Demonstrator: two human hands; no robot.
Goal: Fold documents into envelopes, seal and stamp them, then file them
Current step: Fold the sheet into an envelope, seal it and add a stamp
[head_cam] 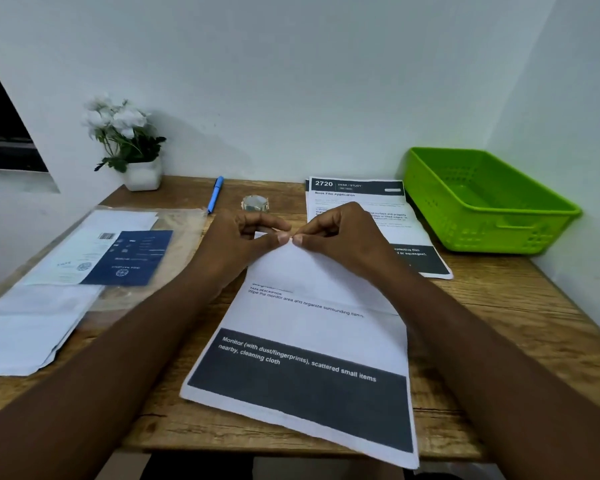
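A printed document (302, 368) with a dark band near its bottom lies in the middle of the wooden desk (499, 323), its upper part folded over toward me. My left hand (236, 244) and my right hand (340, 237) meet at the far edge of the fold, and each pinches the paper between thumb and forefinger. A second printed sheet headed 2720 (357, 195) lies behind my right hand. At the left, white envelopes (25, 334) lie under a clear sleeve holding a dark blue card (132, 258).
A green plastic basket (492, 209) stands at the back right corner. A roll of clear tape (255, 203) and a blue pen (215, 194) lie behind my hands. A white pot of white flowers (132, 147) stands at the back left, against the wall.
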